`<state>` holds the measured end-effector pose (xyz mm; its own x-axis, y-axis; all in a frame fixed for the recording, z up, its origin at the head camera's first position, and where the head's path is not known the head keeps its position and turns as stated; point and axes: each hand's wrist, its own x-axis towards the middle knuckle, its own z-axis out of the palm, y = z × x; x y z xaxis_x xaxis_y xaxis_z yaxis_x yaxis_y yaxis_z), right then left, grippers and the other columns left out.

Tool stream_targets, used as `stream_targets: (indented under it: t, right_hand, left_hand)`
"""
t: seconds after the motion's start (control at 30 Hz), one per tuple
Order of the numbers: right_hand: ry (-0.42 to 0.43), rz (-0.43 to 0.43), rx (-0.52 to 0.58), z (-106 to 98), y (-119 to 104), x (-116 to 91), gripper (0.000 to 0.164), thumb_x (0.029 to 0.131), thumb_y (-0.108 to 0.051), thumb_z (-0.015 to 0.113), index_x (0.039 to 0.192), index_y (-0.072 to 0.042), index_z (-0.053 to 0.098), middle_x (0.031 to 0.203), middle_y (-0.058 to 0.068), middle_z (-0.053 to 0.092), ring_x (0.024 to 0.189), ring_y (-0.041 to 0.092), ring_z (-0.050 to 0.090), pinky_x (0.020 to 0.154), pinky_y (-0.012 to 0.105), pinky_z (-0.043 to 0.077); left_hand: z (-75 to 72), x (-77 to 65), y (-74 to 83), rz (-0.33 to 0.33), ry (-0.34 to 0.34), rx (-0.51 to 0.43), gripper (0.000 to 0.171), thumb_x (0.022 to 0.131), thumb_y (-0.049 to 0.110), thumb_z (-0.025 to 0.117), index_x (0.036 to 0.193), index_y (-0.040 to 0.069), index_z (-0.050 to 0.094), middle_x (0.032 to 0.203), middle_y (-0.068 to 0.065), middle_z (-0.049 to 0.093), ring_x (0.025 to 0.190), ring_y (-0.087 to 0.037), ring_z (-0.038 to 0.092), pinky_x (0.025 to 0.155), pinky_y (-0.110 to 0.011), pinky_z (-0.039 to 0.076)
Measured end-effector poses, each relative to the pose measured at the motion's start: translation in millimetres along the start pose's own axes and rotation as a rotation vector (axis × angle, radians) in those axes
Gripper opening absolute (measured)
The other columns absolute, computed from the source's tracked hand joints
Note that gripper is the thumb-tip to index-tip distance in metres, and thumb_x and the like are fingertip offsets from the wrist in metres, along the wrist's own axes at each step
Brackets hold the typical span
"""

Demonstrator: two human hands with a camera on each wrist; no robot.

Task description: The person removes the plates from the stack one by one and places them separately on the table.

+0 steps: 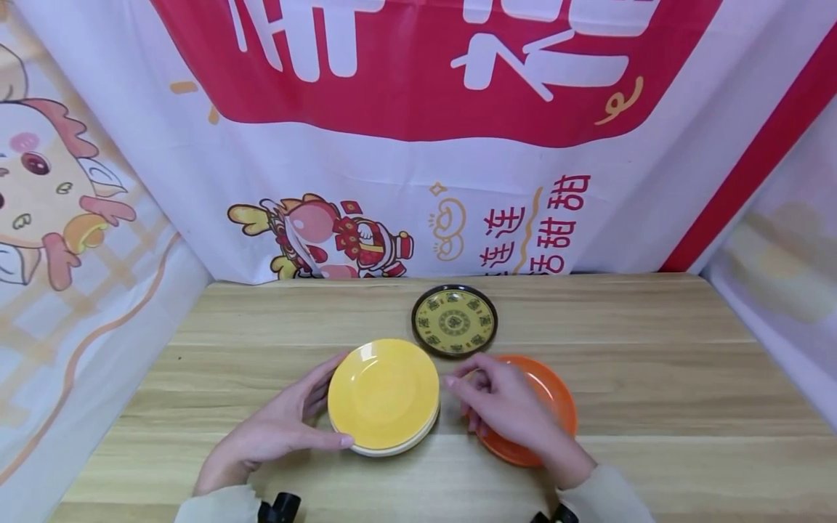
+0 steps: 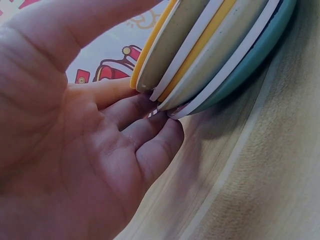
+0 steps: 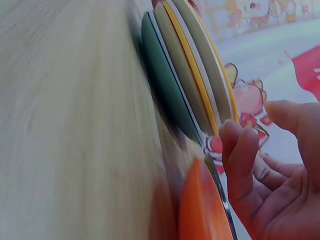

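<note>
A stack of plates (image 1: 383, 396) stands on the table, a yellow plate on top. From the side, the left wrist view shows yellow and pale plates alternating above a green plate (image 2: 240, 80) at the bottom. My left hand (image 1: 277, 432) holds the stack's left side, its thumb at the front rim and its fingers bent against the edges. To the right, my right hand (image 1: 506, 403) hovers over an orange plate (image 1: 559, 403), fingers loosely curled, holding nothing. In the right wrist view, its fingertips come close to the stack's edge; whether they touch is hard to tell.
Behind the stack lies a round patterned plate (image 1: 454, 321) with a dark rim, near the back of the wooden table (image 1: 654, 392). Printed cloth (image 1: 405, 203) hangs behind the table and along both sides.
</note>
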<state>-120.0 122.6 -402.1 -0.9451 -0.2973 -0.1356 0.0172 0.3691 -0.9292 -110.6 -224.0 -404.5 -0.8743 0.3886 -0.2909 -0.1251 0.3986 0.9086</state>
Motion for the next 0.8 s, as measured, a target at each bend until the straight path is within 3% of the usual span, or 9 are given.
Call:
stream_targets:
  t: [0.13, 0.37, 0.6, 0.8]
  right_hand:
    - [0.003, 0.027, -0.01, 12.1, -4.9, 6.8, 0.041, 0.099, -0.045, 0.076, 0.116, -0.009, 0.066, 0.078, 0.011, 0.072, 0.056, 0.02, 0.066, 0.05, 0.034, 0.06]
    - [0.026, 0.041, -0.027, 24.0, -7.9, 15.2, 0.038, 0.094, -0.037, 0.084, 0.109, -0.009, 0.063, 0.074, 0.007, 0.069, 0.051, 0.017, 0.063, 0.046, 0.031, 0.058]
    - [0.023, 0.038, -0.07, 26.4, -9.9, 19.4, 0.032, 0.094, -0.026, 0.084, 0.106, -0.009, 0.06, 0.072, 0.004, 0.066, 0.05, 0.016, 0.062, 0.045, 0.029, 0.057]
    - [0.008, 0.026, -0.066, 26.5, -9.1, 21.3, 0.03, 0.095, -0.024, 0.083, 0.105, -0.008, 0.06, 0.073, 0.005, 0.067, 0.052, 0.016, 0.064, 0.047, 0.032, 0.059]
  left_hand:
    - [0.6, 0.4, 0.1, 0.007, -0.004, -0.002, 0.112, 0.084, 0.026, 0.095, 0.171, 0.029, 0.024, 0.18, -0.004, 0.026, 0.167, -0.035, 0.025, 0.135, -0.055, 0.026]
    - [0.2, 0.8, 0.1, 0.031, -0.012, 0.005, 0.113, 0.084, 0.026, 0.094, 0.172, 0.025, 0.023, 0.18, -0.009, 0.025, 0.166, -0.04, 0.025, 0.134, -0.058, 0.027]
    - [0.9, 1.6, -0.1, 0.01, -0.002, -0.01, 0.113, 0.082, 0.025, 0.096, 0.171, 0.03, 0.025, 0.179, -0.002, 0.026, 0.167, -0.033, 0.025, 0.136, -0.053, 0.025]
    - [-0.7, -1.2, 0.1, 0.039, -0.013, -0.006, 0.112, 0.084, 0.025, 0.095, 0.171, 0.027, 0.025, 0.18, -0.007, 0.026, 0.166, -0.038, 0.025, 0.135, -0.057, 0.025]
